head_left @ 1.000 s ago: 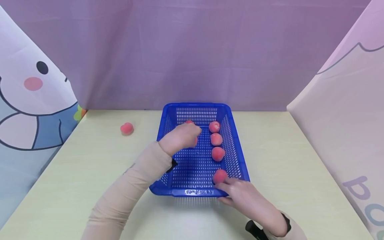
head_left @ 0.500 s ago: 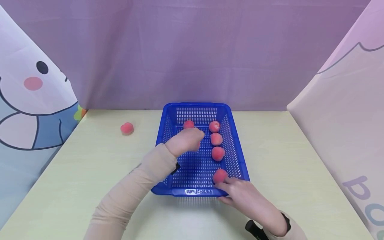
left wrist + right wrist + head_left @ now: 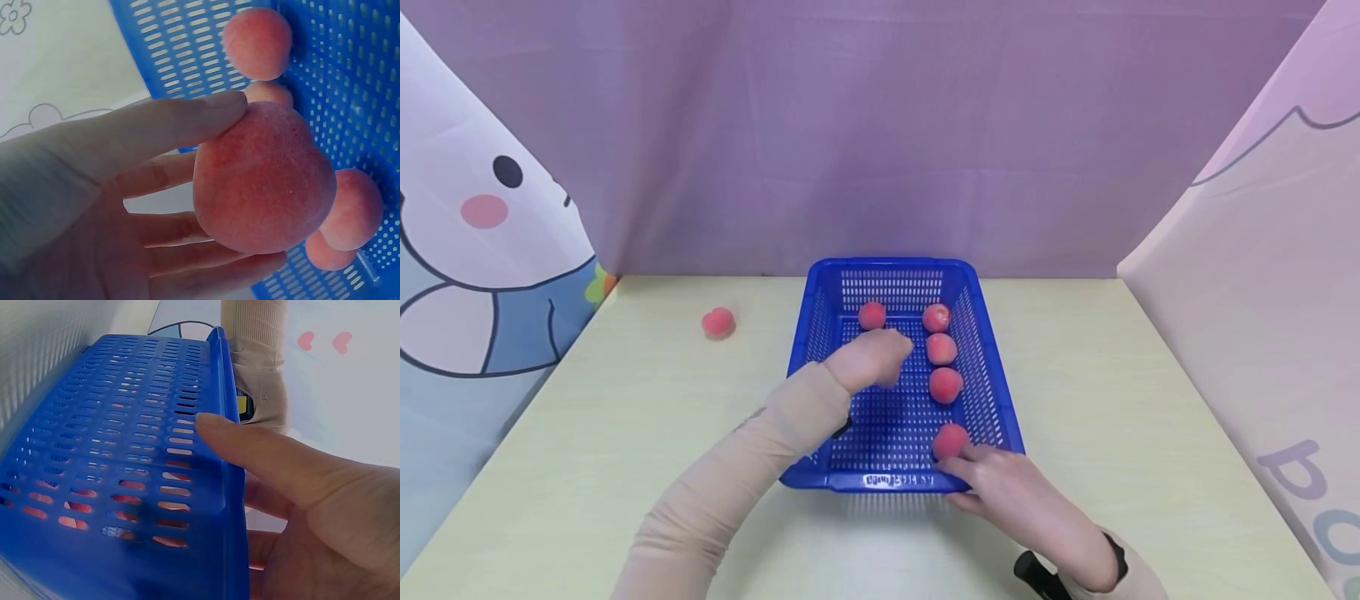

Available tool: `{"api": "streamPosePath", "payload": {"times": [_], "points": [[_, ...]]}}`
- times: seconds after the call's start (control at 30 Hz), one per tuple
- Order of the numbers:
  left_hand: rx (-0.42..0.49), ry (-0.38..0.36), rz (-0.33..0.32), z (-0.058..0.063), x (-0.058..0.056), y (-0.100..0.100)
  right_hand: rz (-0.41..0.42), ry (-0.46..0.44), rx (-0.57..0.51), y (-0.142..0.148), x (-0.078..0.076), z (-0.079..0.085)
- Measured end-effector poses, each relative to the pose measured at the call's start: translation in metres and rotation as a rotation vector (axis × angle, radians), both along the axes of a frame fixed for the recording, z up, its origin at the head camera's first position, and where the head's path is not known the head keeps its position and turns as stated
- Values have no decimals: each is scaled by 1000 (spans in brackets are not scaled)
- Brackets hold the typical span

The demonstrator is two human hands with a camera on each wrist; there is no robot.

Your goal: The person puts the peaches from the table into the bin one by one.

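Note:
Over the middle of the blue plastic basket [image 3: 895, 481], my left hand [image 3: 874, 358] holds a peach [image 3: 262, 181] between thumb and fingers. The head view hides this peach behind the hand. My right hand [image 3: 1000, 479] grips the basket's near rim at the right corner. Its thumb presses the outer wall in the right wrist view, and its fingers reach over the rim. Just by those fingers, inside, lies a peach [image 3: 950, 440]. Farther along the right wall are three more: a near peach [image 3: 945, 385], a middle peach [image 3: 941, 349] and a far peach [image 3: 936, 317]. Another peach [image 3: 872, 316] sits in the far left corner.
A loose peach [image 3: 718, 322] lies on the pale table [image 3: 1075, 375], left of the basket. Behind the table hangs a purple cloth [image 3: 880, 133]. Printed sheets with cartoon figures flank both sides.
My left hand has moved toward me and slightly right with the peach, uncovering the one in the far left corner. The right hand and basket look nearly still.

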State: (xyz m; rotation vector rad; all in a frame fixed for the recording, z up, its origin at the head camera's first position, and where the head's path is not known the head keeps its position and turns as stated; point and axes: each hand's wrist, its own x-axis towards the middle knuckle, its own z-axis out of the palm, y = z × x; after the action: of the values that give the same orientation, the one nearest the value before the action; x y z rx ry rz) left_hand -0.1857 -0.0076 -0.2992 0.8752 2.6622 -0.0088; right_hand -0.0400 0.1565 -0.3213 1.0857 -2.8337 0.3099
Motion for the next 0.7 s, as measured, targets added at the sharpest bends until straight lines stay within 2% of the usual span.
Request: {"api": "streamPosePath", "payload": {"times": [0.13,0.3,0.47,0.7], "points": [[-17,14,-5,-7,0,1,4,13,-5,0,0,-1],[-105,47,-5,-13,-2,6,2,11,0,0,0,-1],[-129,-3,-7,-17,-4,8,2,8,2,0,0,-1],[-88,-51,-29,-22,-4,9,3,4,0,0,0,-1]]}}
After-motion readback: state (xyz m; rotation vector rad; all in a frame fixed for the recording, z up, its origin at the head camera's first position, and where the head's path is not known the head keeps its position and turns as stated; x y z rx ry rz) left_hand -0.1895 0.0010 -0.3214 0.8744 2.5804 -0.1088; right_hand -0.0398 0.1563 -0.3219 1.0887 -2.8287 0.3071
